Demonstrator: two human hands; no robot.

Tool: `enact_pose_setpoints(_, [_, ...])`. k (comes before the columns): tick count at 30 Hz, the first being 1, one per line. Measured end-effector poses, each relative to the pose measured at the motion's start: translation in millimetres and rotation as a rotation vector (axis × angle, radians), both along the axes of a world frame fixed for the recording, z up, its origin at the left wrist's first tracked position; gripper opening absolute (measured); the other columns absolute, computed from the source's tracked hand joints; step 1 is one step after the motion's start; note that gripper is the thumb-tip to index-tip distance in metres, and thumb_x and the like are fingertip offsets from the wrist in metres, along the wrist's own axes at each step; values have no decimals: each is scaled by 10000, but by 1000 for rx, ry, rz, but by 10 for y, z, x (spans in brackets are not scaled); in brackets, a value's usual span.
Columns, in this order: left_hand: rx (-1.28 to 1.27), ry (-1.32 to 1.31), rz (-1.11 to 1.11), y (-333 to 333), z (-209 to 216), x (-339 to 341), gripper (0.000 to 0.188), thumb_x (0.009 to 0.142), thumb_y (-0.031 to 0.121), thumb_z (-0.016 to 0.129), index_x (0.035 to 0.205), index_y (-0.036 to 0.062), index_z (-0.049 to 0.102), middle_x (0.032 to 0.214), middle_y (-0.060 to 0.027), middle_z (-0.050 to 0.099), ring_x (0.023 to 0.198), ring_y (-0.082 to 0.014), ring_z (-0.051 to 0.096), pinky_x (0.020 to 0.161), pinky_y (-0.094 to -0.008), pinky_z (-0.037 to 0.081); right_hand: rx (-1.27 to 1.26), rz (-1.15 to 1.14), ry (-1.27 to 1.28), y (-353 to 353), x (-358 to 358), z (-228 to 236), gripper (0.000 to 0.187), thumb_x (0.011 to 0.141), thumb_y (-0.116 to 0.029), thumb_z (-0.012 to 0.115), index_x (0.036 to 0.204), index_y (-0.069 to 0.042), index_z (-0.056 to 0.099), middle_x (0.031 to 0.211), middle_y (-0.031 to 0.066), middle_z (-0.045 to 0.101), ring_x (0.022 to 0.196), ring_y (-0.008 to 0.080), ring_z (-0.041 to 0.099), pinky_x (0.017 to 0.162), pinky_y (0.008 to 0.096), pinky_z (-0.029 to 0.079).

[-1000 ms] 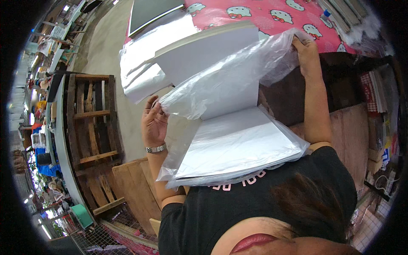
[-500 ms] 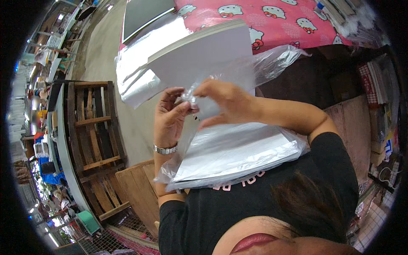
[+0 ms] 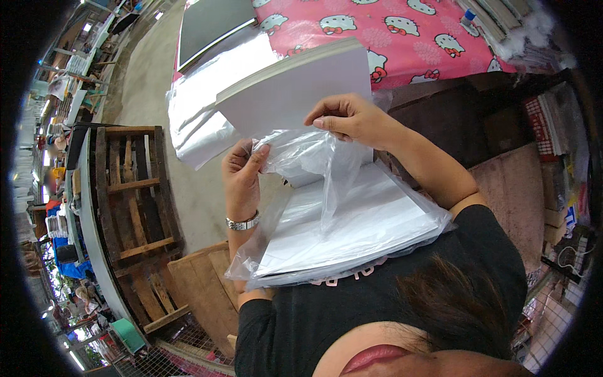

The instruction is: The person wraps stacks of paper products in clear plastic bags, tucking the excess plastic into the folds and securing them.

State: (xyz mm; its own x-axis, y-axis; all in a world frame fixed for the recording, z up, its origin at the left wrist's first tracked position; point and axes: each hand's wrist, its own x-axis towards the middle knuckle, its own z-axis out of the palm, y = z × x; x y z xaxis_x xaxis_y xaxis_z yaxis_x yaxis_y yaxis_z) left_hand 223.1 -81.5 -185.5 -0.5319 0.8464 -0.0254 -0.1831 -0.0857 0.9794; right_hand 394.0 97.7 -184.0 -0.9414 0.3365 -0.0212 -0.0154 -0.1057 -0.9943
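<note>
Between my hands hangs a crumpled clear plastic bag (image 3: 295, 151), partly spread. My left hand (image 3: 244, 173), with a metal watch band on the wrist, is closed on one edge of it. Higher up and to the right, my right hand (image 3: 355, 119) pinches another part between thumb and fingers. A fold of the film dangles below toward a flat stack of clear plastic bags (image 3: 352, 220) lying against my body. Just beyond my hands is a thick white block of sheets (image 3: 301, 85), its large face toward me.
A pink table cover with cartoon cats (image 3: 389, 38) lies beyond. At its left are shiny plastic sheets (image 3: 220, 75) and a black flat panel (image 3: 217, 28). A wooden pallet (image 3: 135, 188) stands left, with a wooden board (image 3: 204, 295) nearer. Wrapped stacks (image 3: 502, 25) sit far right.
My right hand has moved up and right, away from my left hand. The bag, bunched between them before, is now drawn out wider, with a fold hanging down.
</note>
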Motion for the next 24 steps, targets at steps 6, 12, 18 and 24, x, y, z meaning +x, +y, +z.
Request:
enact_pose_setpoints(6, [61,89,-81,125,37,163,102,802,-3,654,896,11,616,821,-39,635,722,-92,577,695,-219,451,104,126,-12,-118,-106,78,336,827,-215,689,1058,13,599,878,36,615,822,138,575,743,244,471])
enact_pose_setpoints(12, [116,115,51,53,88,150,106,795,-20,657,878,3,596,878,-81,655,743,-104,593,706,-231,467,-125,-102,80,-110,-178,-37,257,835,-225,682,924,-1,591,815,28,595,751,118,561,694,271,474])
enact_pose_setpoints(18, [149,564,222,57,160,293,156,769,-73,672,826,14,556,805,-23,594,732,-62,544,664,-178,435,130,59,29,-473,-225,-24,164,861,-157,641,908,-18,567,800,24,585,746,93,564,659,247,467])
enact_pose_setpoints(24, [155,521,259,-87,176,184,211,757,-80,675,909,29,578,852,-34,631,757,-86,586,683,-220,491,45,-87,201,-111,-215,134,218,865,-91,616,1059,0,578,898,38,601,835,87,552,714,224,456])
